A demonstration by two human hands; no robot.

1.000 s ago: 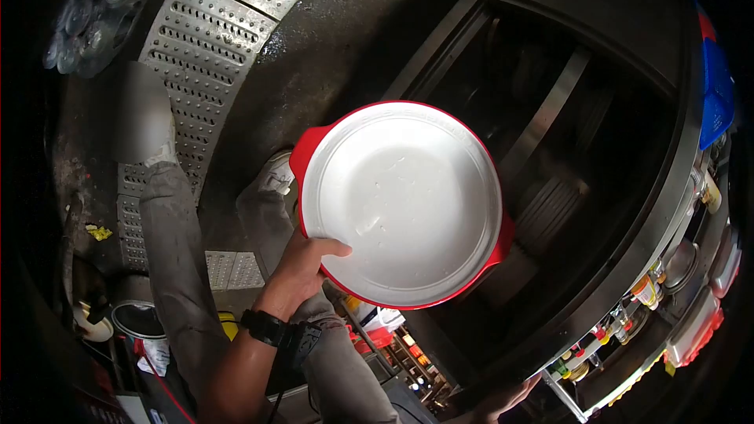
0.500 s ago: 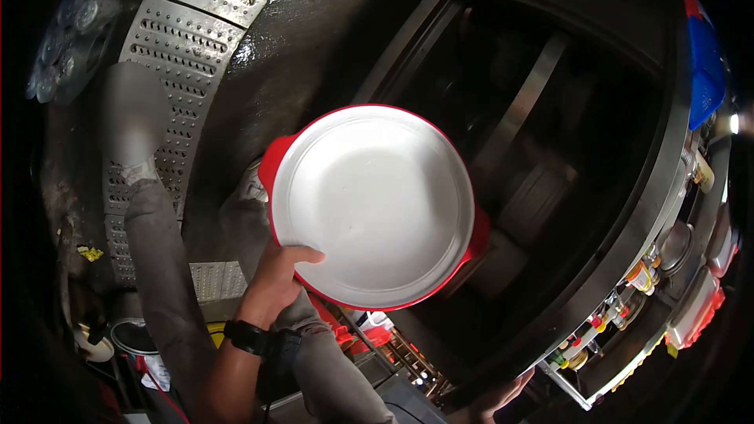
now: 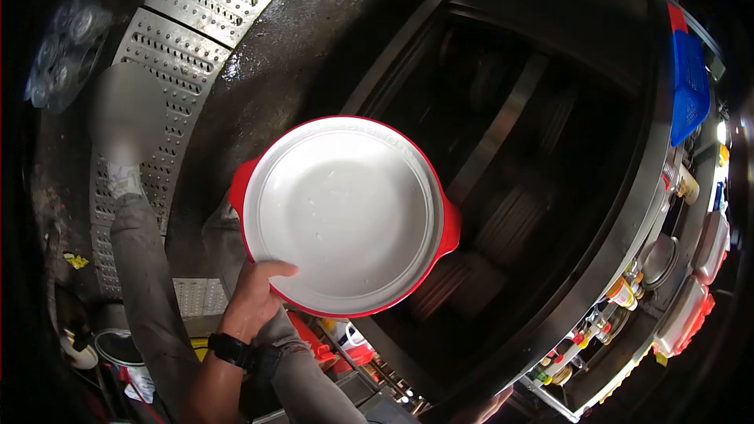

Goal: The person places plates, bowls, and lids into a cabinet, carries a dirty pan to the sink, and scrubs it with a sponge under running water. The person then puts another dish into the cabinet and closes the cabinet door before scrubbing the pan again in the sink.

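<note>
A round white dish (image 3: 342, 216) with a red rim and two red side handles is held face up, its inside showing a few small marks or drops. My left hand (image 3: 255, 290), with a black watch on the wrist, is closed on its lower left rim, thumb over the edge and the other fingers hidden beneath. Part of my right hand (image 3: 493, 407) shows at the bottom edge of the view, beside the metal edge of the cabinet; its grip is too dark and cut off to make out.
An open dark cabinet (image 3: 628, 204) holds stacked plates (image 3: 510, 224) to the right of the dish. Bottles (image 3: 620, 294), lidded containers (image 3: 682, 318) and a blue basket (image 3: 689, 86) line the right side. Perforated metal plates (image 3: 173, 55) cover the floor at left, near my legs.
The dish and my left hand have shifted left and slightly down in view, still together. The surroundings have also shifted left. My right hand shows less, lower at the bottom edge.
</note>
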